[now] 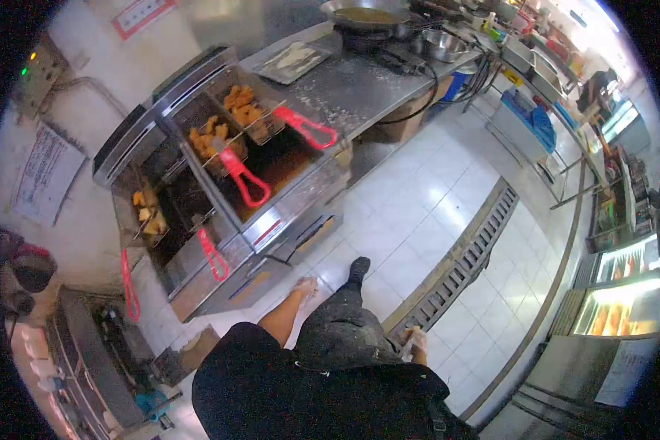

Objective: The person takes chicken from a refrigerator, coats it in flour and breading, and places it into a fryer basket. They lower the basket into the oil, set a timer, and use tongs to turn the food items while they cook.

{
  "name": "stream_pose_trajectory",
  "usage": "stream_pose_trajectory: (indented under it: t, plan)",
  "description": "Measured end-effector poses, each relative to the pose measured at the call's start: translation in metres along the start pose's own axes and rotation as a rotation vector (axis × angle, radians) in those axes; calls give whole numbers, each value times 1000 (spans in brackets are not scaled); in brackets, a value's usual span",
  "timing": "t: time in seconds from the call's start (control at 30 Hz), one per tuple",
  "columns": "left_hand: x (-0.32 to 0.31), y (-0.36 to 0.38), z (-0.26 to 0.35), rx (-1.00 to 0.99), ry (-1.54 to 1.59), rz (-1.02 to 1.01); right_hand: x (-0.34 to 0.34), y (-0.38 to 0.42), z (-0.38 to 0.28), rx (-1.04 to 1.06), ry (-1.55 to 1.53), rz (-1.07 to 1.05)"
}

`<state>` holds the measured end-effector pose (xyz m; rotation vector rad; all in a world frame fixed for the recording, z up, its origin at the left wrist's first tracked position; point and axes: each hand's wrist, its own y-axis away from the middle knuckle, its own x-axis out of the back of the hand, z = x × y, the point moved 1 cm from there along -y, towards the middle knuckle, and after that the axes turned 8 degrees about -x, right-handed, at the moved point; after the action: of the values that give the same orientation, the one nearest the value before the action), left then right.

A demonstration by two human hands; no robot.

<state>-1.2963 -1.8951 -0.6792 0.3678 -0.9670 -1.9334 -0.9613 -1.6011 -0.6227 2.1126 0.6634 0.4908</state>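
Observation:
My left hand (306,287) hangs beside my left thigh, near the front of the fryer, whitish as if gloved or floury. It looks loosely open with nothing in it. On my other side, my right hand (415,340) hangs low by the floor drain; its fingers look loosely apart, and no object shows in it. The fryer (271,229) stands to my left. Fried pieces (243,105) fill one basket at its back, and more fried pieces (208,136) fill the basket beside it. Red basket handles (246,180) stick out over the front. Paler pieces (149,214) lie in the left-hand basket.
A steel counter (359,92) dusted with white powder adjoins the fryer, with a tray (292,61), a wok (367,15) and a metal bowl (444,45). A slotted drain (462,268) crosses the tiled floor. A lit display case (616,312) stands right. Another person (598,86) is far back.

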Motion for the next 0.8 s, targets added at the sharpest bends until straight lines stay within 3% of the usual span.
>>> stream_pose_trajectory:
  t: [0.1, 0.13, 0.23, 0.27, 0.33, 0.37, 0.4, 0.43, 0.5, 0.53, 0.57, 0.6, 0.63, 0.67, 0.7, 0.73, 0.77, 0.8]
  plan:
    - [-20, -11, 25, 8, 23, -34, 20, -60, 27, 22, -239, -188]
    - [-25, -29, 28, 64, -7, -57, 30, -68, 24, 177, -179, -279]
    - [-44, -135, -17, 33, -220, -74, 54, -83, 6, 249, -318, -379]
    - [-59, -139, 4, 32, -218, -95, 62, -78, -24, 230, -51, -488]
    - [-87, -127, 54, 144, -26, -40, 73, -59, -65, 213, -19, -318]
    - [-110, -186, 45, 142, -27, -49, 71, -63, -80, 205, -4, -177]
    - [-108, -228, 23, -42, -135, -494, 79, -78, -107, 437, 512, -75]
    - [-114, -226, 29, -28, -144, -504, 79, -72, -129, 389, 207, -129]
    - [-195, -228, 152, -45, -287, -349, 78, -84, -165, 255, -331, -155]
    - [-188, -196, 185, -59, -360, -267, 87, -94, -177, 246, -298, -136]
    - [-201, -195, 206, -209, -456, -280, 83, -90, -199, 276, -164, -11]
    - [-213, -201, 232, -374, -550, -292, 100, -138, -182, 347, -100, 37]
    - [-226, -225, 239, -391, -565, -293, 118, -190, -160, 420, -35, 84]
    - [-242, -263, 231, -496, -626, -358, 116, -198, -166, 428, -52, 85]
    - [-248, -254, 263, -598, -686, -420, 113, -203, -176, 480, 75, 129]
    - [-248, -240, 286, -756, -1047, -452, 113, -206, -184, 529, 206, 173]
    - [-248, -213, 311, -649, -990, -377, 112, -203, -194, 536, 193, 172]
    - [-252, -199, 328, -547, -931, -300, 108, -197, -206, 340, 35, 128]
